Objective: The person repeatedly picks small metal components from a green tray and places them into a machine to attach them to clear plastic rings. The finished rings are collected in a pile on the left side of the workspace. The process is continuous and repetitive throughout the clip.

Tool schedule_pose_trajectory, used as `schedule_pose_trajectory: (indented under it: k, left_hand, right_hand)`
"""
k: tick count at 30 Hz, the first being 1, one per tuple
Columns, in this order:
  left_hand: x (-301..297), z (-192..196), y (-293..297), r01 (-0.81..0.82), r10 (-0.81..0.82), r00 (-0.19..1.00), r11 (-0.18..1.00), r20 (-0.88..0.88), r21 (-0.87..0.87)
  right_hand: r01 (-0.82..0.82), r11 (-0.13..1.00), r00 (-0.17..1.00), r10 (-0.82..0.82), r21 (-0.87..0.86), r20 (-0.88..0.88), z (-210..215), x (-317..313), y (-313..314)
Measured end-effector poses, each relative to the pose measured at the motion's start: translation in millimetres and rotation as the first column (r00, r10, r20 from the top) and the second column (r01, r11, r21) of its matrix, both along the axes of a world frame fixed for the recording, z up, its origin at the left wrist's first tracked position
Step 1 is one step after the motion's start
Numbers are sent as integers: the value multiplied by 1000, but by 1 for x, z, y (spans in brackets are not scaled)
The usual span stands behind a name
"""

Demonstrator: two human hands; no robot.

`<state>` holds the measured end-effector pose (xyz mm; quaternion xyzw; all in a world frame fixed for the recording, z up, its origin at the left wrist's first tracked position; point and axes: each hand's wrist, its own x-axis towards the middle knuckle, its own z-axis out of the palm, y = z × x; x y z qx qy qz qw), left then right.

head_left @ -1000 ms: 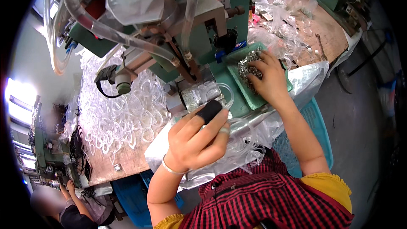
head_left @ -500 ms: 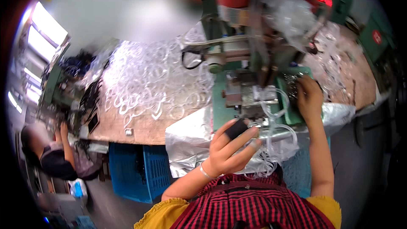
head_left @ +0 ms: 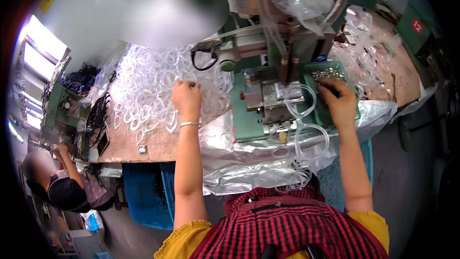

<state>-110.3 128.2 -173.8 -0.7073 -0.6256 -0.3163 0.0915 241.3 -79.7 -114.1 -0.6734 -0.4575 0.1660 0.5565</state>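
Observation:
My left hand [head_left: 187, 100] reaches over the near right part of a heap of clear plastic rings [head_left: 148, 79]. Its fingers are curled, and whatever lies in them is hidden. My right hand [head_left: 340, 105] is at a green tray [head_left: 325, 116] with small shiny metal parts [head_left: 329, 73] in it. Thumb and fingertips are drawn together over the parts; anything between them is too small to make out. Between my hands stands a green bench machine with a metal fixture [head_left: 282, 93]. Clear plastic loops [head_left: 312, 142] hang at the fixture's front right.
Silvery sheeting [head_left: 239, 163] covers the table's front edge, with a blue crate [head_left: 146, 196] below left. Plastic bags [head_left: 359, 43] lie beyond the tray. A co-worker [head_left: 64, 182] sits at another machine on the far left. A small whitish block [head_left: 142, 149] rests near the table edge.
My left hand has gone from the fixture's front, leftward and away from me, to the ring heap. The black thing seen at its fingers no longer shows. My right hand stays at the tray.

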Motion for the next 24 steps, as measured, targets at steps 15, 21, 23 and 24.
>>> schedule_pose_trajectory:
  k: [15,21,23,24]
  left_hand:
    - [-26,-1,-55,274,-144,830,947,538,-169]
    - [24,13,-82,326,-423,681,906,597,271]
    - [31,9,-92,297,-420,537,906,732,302]
    - [31,8,-100,311,-371,464,919,804,244]
  right_hand:
    - [-185,974,972,201,130,-124,47,-5,-47]
    - [-304,933,905,346,192,-249,49,-38,28]
    - [-280,924,912,341,262,-227,50,-36,29]
    - [-255,924,913,327,285,-244,48,-38,24]
